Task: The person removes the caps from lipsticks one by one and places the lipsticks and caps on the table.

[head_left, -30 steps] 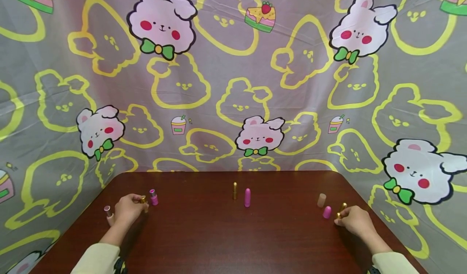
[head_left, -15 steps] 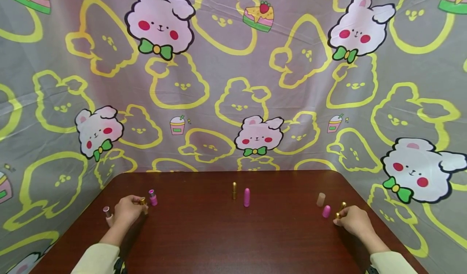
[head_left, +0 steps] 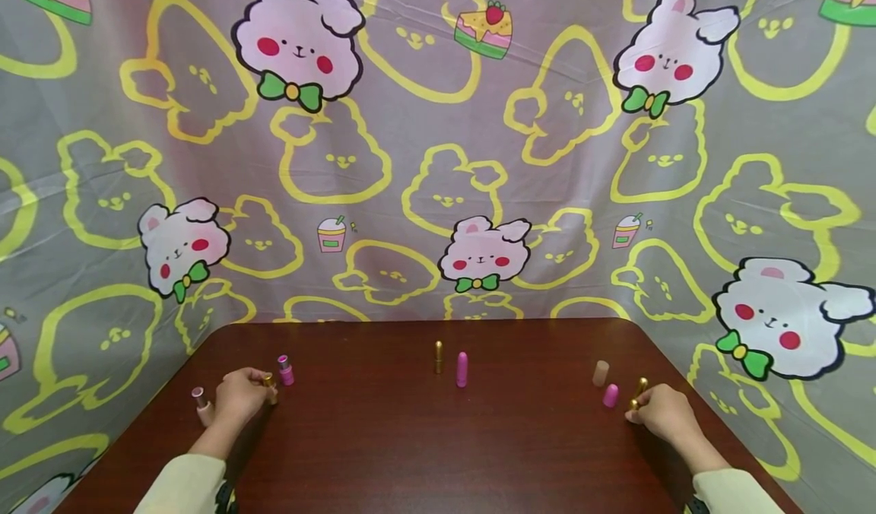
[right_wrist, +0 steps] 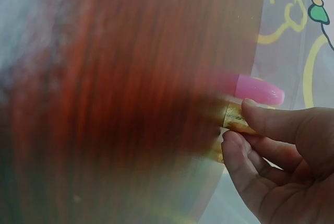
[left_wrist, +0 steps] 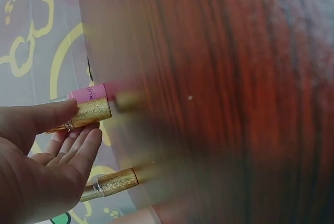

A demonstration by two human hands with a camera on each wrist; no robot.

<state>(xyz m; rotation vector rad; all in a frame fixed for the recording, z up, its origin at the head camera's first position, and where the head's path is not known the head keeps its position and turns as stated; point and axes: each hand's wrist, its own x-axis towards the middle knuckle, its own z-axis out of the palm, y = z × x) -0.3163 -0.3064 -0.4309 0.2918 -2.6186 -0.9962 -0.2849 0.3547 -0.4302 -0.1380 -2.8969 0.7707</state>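
At the table's left side my left hand (head_left: 241,401) pinches a gold lipstick tube (left_wrist: 93,110) between thumb and fingers. Just beyond it stands an uncapped pink lipstick (head_left: 286,372). A beige lipstick (head_left: 203,407) is upright left of this hand, and a second gold lipstick tube (left_wrist: 119,181) shows below the fingers in the left wrist view. On the right, my right hand (head_left: 665,415) pinches a gold lipstick cap (right_wrist: 237,117) by thumb and fingertips. Behind it stand another gold cap (head_left: 642,385), a pink cap (head_left: 611,396) and a beige cap (head_left: 601,373).
Two closed lipsticks, one gold (head_left: 439,358) and one pink (head_left: 461,370), stand upright near the middle of the dark wood table (head_left: 424,453). A patterned cloth curtain (head_left: 383,271) hangs along the back and both sides.
The view has shifted slightly. Both hands keep their pinch at nearly the same places; the standing lipsticks and caps have not moved.
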